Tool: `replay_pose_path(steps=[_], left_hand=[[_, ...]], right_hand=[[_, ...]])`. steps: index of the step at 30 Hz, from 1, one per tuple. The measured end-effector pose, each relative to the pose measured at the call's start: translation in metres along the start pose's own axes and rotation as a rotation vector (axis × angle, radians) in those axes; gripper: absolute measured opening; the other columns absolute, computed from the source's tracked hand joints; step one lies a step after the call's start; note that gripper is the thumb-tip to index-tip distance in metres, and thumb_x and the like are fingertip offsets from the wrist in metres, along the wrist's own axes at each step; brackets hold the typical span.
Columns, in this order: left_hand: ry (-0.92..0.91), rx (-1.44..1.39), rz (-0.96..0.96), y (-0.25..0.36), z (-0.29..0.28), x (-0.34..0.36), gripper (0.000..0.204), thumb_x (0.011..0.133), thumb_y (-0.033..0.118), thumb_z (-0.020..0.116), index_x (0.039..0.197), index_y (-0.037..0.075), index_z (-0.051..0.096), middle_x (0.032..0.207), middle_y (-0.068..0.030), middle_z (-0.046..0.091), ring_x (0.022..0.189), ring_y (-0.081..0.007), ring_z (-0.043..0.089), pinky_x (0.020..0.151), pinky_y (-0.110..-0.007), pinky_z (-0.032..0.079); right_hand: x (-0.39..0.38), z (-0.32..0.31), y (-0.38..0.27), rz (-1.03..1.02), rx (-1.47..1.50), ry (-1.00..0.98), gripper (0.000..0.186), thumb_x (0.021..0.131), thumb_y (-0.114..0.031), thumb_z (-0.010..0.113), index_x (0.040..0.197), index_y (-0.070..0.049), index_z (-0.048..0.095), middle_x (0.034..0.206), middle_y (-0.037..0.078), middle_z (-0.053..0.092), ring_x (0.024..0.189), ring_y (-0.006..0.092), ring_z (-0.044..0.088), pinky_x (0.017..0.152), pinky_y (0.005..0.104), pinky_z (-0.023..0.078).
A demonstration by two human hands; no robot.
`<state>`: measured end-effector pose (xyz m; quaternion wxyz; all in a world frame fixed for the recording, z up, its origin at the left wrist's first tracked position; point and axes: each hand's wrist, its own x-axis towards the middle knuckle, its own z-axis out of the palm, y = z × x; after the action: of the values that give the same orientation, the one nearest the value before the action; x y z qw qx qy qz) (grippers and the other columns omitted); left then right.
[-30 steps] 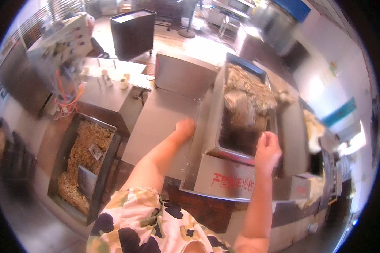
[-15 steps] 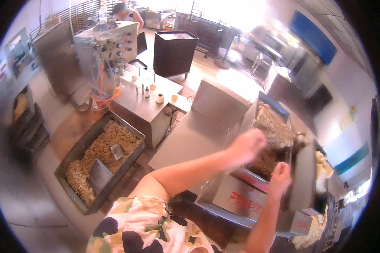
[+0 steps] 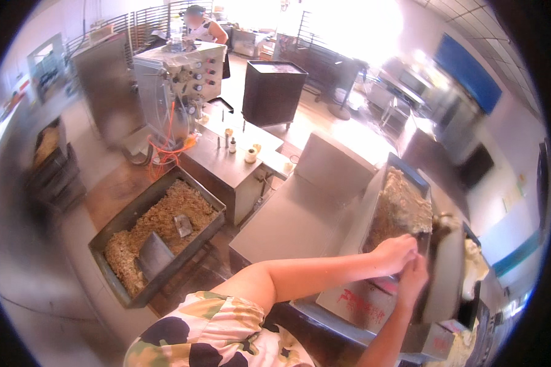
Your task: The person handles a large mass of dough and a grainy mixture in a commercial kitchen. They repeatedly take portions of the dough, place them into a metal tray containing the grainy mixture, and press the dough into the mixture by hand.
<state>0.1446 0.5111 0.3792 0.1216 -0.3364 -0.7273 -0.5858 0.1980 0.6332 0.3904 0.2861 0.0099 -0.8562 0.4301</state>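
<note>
My left hand (image 3: 395,253) and my right hand (image 3: 414,278) meet over the near end of a metal hopper (image 3: 373,192). The fingers of both are closed, and whatever they may pinch is too small or hidden to make out. Just beyond the hands, a pale brown, lumpy dough-like mass (image 3: 403,202) fills the hopper's far part. Below my wrists is a metal panel (image 3: 355,303) with red markings. The lower inside of the hopper is partly covered by my hands.
At left stands a deep metal tub (image 3: 217,221) of brown crumbly filling, holding a flat metal scraper (image 3: 155,254) and a small metal piece (image 3: 182,226). A steel worktop (image 3: 281,214) lies between. Pale dough (image 3: 473,266) sits at right. Farther back are a dark cart (image 3: 274,95) and another person (image 3: 205,27).
My left hand has come nearer and to the right, and the two hands, apart before, are now together. The whole view has shifted slightly with my head.
</note>
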Motion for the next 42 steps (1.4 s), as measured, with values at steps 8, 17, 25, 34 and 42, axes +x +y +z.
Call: replay_pose_path(steps=[8, 17, 25, 34, 42], left_hand=[[0.027, 0.029, -0.054, -0.006, 0.007, 0.004, 0.012, 0.088, 0.017, 0.058, 0.091, 0.005, 0.058, 0.096, -0.0157, 0.06, 0.091, -0.0364, 0.061, 0.077, -0.044, 0.05], [0.023, -0.107, -0.077, -0.005, 0.0, 0.001, 0.009, 0.082, 0.012, 0.064, 0.082, 0.003, 0.064, 0.079, -0.0158, 0.066, 0.078, -0.0353, 0.065, 0.069, -0.042, 0.051], [-0.038, -0.349, -0.067, -0.012, 0.001, 0.003, 0.011, 0.079, 0.01, 0.069, 0.085, 0.001, 0.067, 0.078, -0.0152, 0.067, 0.072, -0.0271, 0.066, 0.065, -0.036, 0.052], [0.01, -0.199, 0.108, -0.012, 0.001, 0.002, 0.007, 0.075, 0.005, 0.066, 0.081, 0.002, 0.067, 0.08, -0.0135, 0.066, 0.077, -0.0304, 0.064, 0.069, -0.037, 0.051], [0.028, -0.222, 0.187, -0.008, -0.002, 0.0, 0.005, 0.074, 0.005, 0.067, 0.078, 0.004, 0.066, 0.078, -0.0111, 0.064, 0.078, -0.0297, 0.063, 0.07, -0.038, 0.051]], right_hand=[[-0.002, -0.008, 0.001, 0.109, 0.225, -0.11, 0.013, 0.099, -0.011, 0.051, 0.094, -0.003, 0.06, 0.068, -0.006, 0.048, 0.058, 0.0012, 0.04, 0.049, 0.0184, 0.03], [-0.004, -0.011, -0.004, 0.15, 0.23, -0.103, 0.014, 0.096, -0.015, 0.055, 0.092, -0.003, 0.062, 0.066, -0.001, 0.05, 0.055, 0.0081, 0.044, 0.049, 0.0233, 0.033], [-0.006, -0.02, -0.022, 0.182, 0.248, -0.147, 0.021, 0.097, -0.015, 0.054, 0.104, 0.002, 0.063, 0.073, 0.004, 0.06, 0.06, 0.0095, 0.05, 0.052, 0.0242, 0.042], [-0.008, -0.025, -0.037, 0.232, 0.272, -0.16, 0.023, 0.098, -0.018, 0.052, 0.099, 0.002, 0.062, 0.066, 0.003, 0.054, 0.059, 0.0102, 0.048, 0.053, 0.0249, 0.039], [-0.009, -0.027, -0.034, 0.203, 0.321, -0.167, 0.019, 0.097, -0.016, 0.054, 0.094, 0.001, 0.062, 0.065, 0.002, 0.051, 0.059, 0.01, 0.046, 0.054, 0.0244, 0.037]])
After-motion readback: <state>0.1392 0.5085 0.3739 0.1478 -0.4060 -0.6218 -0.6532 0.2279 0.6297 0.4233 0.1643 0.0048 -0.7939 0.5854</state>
